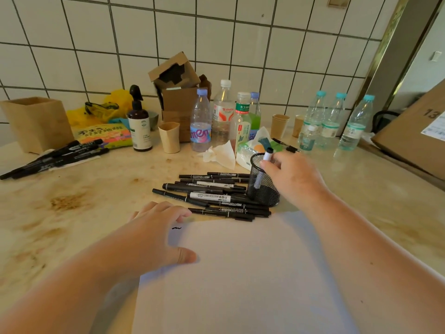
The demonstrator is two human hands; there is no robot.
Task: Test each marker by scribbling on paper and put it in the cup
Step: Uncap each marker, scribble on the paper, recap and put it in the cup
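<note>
Right hand (292, 175) holding a white marker (265, 165) upright inside a black mesh cup (263, 186). Left hand (154, 231) resting flat on the corner of white paper (240, 273) beside a small black scribble (176, 228). Pile of black markers (212, 196) lying just left of the cup.

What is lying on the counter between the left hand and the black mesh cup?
In the head view, a pile of black markers lies between the left hand and the mesh cup, just beyond the paper's far edge.
</note>
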